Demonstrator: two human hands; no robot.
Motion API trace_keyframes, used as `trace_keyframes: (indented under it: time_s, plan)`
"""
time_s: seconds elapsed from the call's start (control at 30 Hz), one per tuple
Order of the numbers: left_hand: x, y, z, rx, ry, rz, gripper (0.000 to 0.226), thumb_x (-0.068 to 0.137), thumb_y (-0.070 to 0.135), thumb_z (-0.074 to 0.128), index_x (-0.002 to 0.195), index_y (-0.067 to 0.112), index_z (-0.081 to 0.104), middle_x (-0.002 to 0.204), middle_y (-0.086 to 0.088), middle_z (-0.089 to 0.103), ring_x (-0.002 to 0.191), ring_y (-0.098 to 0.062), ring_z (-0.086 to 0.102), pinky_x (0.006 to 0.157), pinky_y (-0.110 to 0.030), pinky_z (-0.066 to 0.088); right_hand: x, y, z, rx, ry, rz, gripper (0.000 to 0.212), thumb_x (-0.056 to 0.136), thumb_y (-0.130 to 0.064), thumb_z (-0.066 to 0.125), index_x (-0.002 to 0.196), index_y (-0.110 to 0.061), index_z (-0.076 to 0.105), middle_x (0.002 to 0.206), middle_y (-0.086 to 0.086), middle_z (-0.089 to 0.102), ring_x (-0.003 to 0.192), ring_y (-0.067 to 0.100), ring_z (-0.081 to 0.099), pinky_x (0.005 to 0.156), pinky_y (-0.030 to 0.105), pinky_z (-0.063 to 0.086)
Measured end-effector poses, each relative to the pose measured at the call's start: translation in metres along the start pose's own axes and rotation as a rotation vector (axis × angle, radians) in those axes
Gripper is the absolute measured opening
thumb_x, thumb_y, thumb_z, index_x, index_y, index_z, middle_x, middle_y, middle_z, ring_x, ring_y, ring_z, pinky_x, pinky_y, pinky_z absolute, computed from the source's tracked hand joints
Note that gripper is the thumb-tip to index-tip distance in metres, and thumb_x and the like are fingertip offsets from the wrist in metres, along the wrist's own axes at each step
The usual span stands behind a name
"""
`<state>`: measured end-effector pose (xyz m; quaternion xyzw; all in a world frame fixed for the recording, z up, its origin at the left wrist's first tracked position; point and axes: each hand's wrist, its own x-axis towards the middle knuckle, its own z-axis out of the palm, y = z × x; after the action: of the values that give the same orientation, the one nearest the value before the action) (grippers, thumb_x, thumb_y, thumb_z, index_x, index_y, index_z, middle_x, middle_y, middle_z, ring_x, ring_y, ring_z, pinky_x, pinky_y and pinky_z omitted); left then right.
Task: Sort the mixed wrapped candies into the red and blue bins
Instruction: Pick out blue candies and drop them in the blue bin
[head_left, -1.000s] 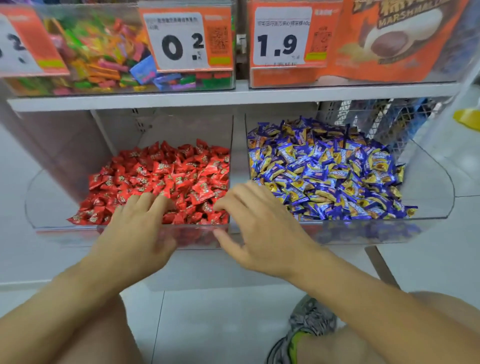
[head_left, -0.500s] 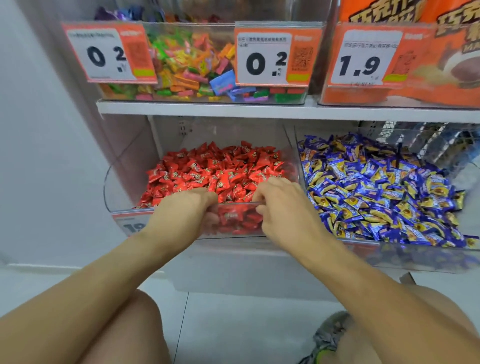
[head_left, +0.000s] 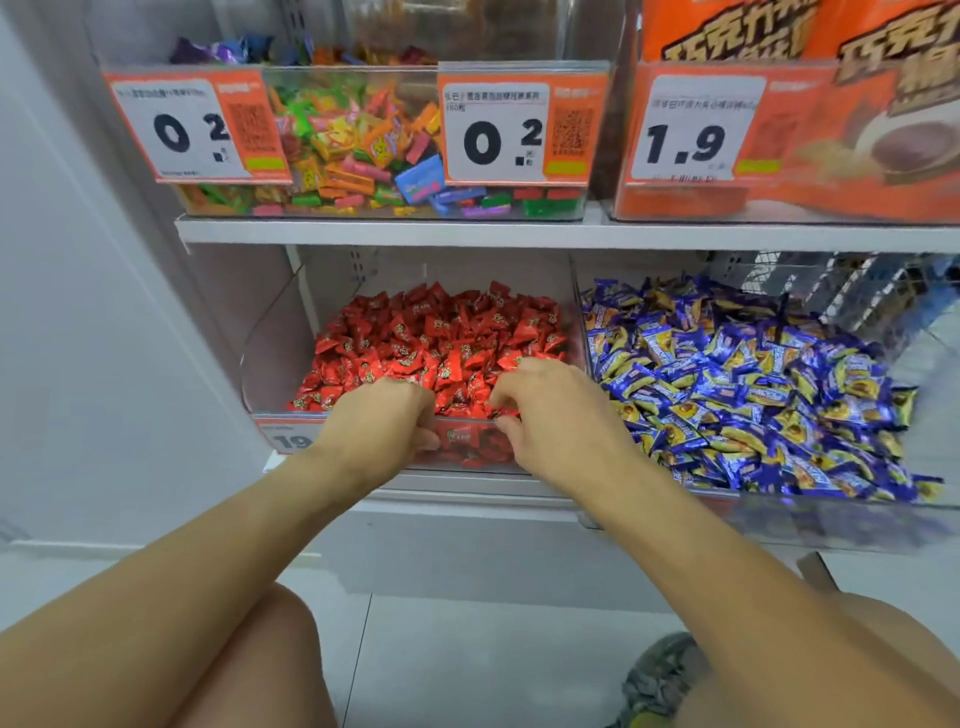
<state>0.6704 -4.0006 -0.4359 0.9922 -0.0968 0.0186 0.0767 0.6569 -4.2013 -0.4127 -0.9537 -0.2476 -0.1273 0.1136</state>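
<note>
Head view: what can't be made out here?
- Left hand and right hand: fingertips buried in the red candies, so any grip is hidden.
- Red bin's price tag: covered by the left wrist.
- Blue candy bin: front wall blurred, right side cut off by the frame edge.

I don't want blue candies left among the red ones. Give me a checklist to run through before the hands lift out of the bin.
1. Both hands over the red bin: ok; left hand and right hand are at its front.
2. Blue wrappers visible among the red candies: ok, none seen on top.
3. Red wrappers visible among the blue candies: ok, none seen.
4. What the curled fingers hold: cannot tell; fingertips are buried in candies.
5. Candies under the hands checked: cannot tell; hidden.
6. Divider wall between bins in place: ok.
</note>
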Motion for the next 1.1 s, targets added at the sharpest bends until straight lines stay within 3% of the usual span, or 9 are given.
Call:
trace_keyframes:
  time_s: [0.07, 0.2, 0.3, 0.4, 0.53, 0.63, 0.8, 1.0, 1.1]
  plan:
    - [-0.002, 0.006, -0.002, 0.056, 0.025, 0.019, 0.021, 0.083, 0.037, 0.073, 0.089, 0.020, 0.062, 0.084, 0.001, 0.061, 0.082, -0.025, 0.061, 0.063, -0.034, 0.045, -0.009, 0.012, -0.013, 0.171, 0.088, -0.070, 0.021, 0.088, -0.023, 0.072, 0.108, -0.019, 0.069, 0.104, -0.001, 0.060, 0.102, 0.020, 0.055, 0.092, 0.034, 0.043]
    - [-0.016, 0.052, -0.012, -0.159, 0.364, 0.303, 0.025, 0.087, 0.028, 0.063, 0.108, 0.015, 0.060, 0.099, -0.002, 0.061, 0.095, -0.024, 0.058, 0.079, -0.038, 0.049, -0.047, 0.061, -0.057, 0.308, 0.251, 0.059, 0.009, 0.087, -0.024, 0.072, 0.095, -0.023, 0.067, 0.093, -0.011, 0.059, 0.088, 0.001, 0.055, 0.081, 0.015, 0.041]
    - [-0.024, 0.110, -0.010, -0.256, 0.430, 0.539, 0.014, 0.086, 0.015, 0.060, 0.099, 0.011, 0.061, 0.093, -0.004, 0.058, 0.088, -0.026, 0.054, 0.077, -0.039, 0.044, -0.087, 0.108, -0.084, 0.298, 0.186, 0.246, 0.016, 0.077, -0.026, 0.081, 0.078, -0.027, 0.065, 0.079, -0.012, 0.064, 0.078, 0.002, 0.061, 0.071, 0.010, 0.044]
    - [-0.019, 0.155, 0.015, -0.170, 0.373, 0.656, 0.017, 0.085, 0.018, 0.058, 0.100, 0.009, 0.061, 0.094, -0.007, 0.056, 0.088, -0.028, 0.052, 0.076, -0.041, 0.044, -0.130, 0.150, -0.088, 0.295, 0.000, 0.415, 0.026, 0.066, -0.027, 0.090, 0.073, -0.027, 0.065, 0.070, -0.007, 0.068, 0.069, 0.010, 0.063, 0.066, 0.023, 0.050]
    - [-0.013, 0.184, 0.050, -0.093, 0.303, 0.596, 0.015, 0.084, 0.022, 0.062, 0.093, 0.010, 0.060, 0.086, -0.007, 0.058, 0.081, -0.030, 0.059, 0.064, -0.039, 0.049, -0.162, 0.181, -0.066, 0.187, -0.176, 0.432, 0.028, 0.071, -0.021, 0.088, 0.073, -0.032, 0.063, 0.077, -0.012, 0.065, 0.075, 0.002, 0.059, 0.068, 0.022, 0.044]
    - [-0.012, 0.190, 0.062, -0.091, 0.318, 0.570, 0.015, 0.080, 0.018, 0.073, 0.084, 0.011, 0.060, 0.077, -0.006, 0.059, 0.072, -0.029, 0.059, 0.054, -0.035, 0.049, -0.168, 0.189, -0.054, 0.264, -0.059, 0.374, 0.026, 0.079, -0.010, 0.082, 0.077, -0.027, 0.063, 0.081, -0.012, 0.063, 0.082, 0.003, 0.059, 0.075, 0.034, 0.047]
    - [-0.002, 0.187, 0.063, -0.119, 0.322, 0.539, 0.014, 0.084, 0.018, 0.075, 0.087, 0.011, 0.064, 0.078, -0.005, 0.058, 0.074, -0.029, 0.058, 0.056, -0.033, 0.046, -0.164, 0.200, -0.047, 0.308, 0.091, 0.316, 0.020, 0.076, -0.004, 0.082, 0.081, -0.021, 0.072, 0.081, -0.008, 0.061, 0.083, 0.010, 0.059, 0.079, 0.041, 0.050]
    - [0.036, 0.186, 0.040, -0.175, 0.365, 0.467, 0.010, 0.091, 0.016, 0.066, 0.098, 0.011, 0.062, 0.083, -0.007, 0.060, 0.082, -0.033, 0.058, 0.064, -0.042, 0.049, -0.131, 0.204, -0.051, 0.319, 0.307, 0.300, 0.026, 0.079, 0.000, 0.079, 0.089, -0.022, 0.070, 0.085, -0.014, 0.052, 0.084, 0.002, 0.060, 0.087, 0.029, 0.053]
    - [0.048, 0.187, 0.035, -0.217, 0.384, 0.393, 0.024, 0.089, 0.017, 0.069, 0.107, 0.014, 0.053, 0.092, -0.008, 0.059, 0.079, -0.033, 0.057, 0.062, -0.042, 0.046, -0.112, 0.208, -0.046, 0.256, 0.311, 0.311, 0.020, 0.081, -0.003, 0.078, 0.094, -0.017, 0.072, 0.085, -0.017, 0.049, 0.089, 0.019, 0.062, 0.090, 0.045, 0.053]
